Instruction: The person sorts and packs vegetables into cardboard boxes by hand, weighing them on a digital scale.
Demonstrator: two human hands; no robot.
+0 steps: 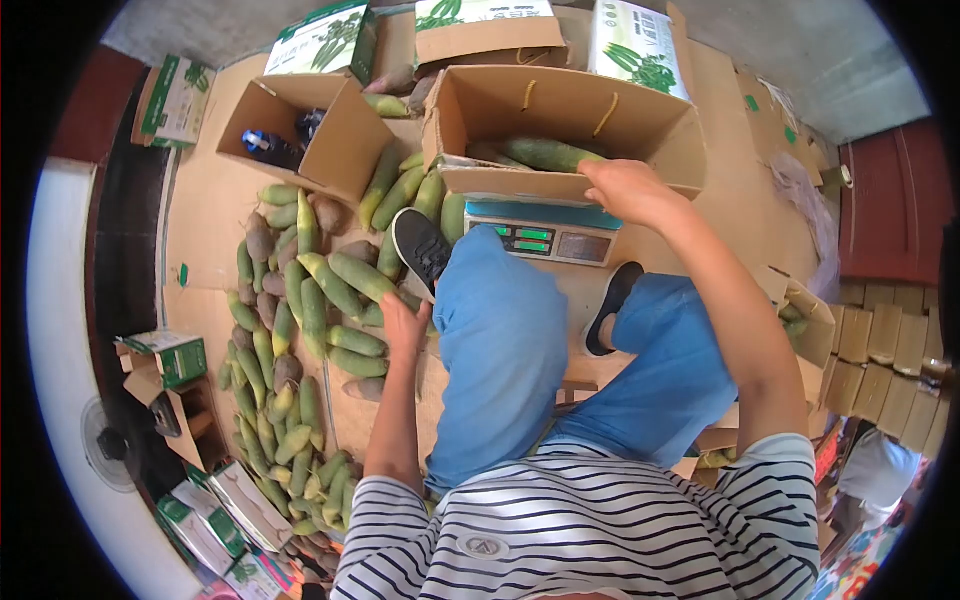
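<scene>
- Right hand (pixel 628 190) rests on the near rim of the open carton (pixel 560 125); fingers curl over the cardboard edge, grip narrow, nothing carried that I can see.
- Carton sits on the scale (pixel 545 232), straight ahead past the knees; several green vegetables in the box (pixel 545 153) lie on its floor, long axes roughly left-right.
- Left hand (pixel 405 325) is low beside the left knee, at the edge of the loose pile (pixel 300 330); whether the grip is closed on a piece cannot be told.
- Pile spreads left of the legs over cardboard sheets on the floor (pixel 200 200), pieces at mixed angles, many near-vertical in view.
- Left hand is nearer the pile, right nearer the carton.
- Room: carton top open; a second open box (pixel 300 130) stands far-left; legs and shoe (pixel 420 245) crowd the path between pile and scale.
</scene>
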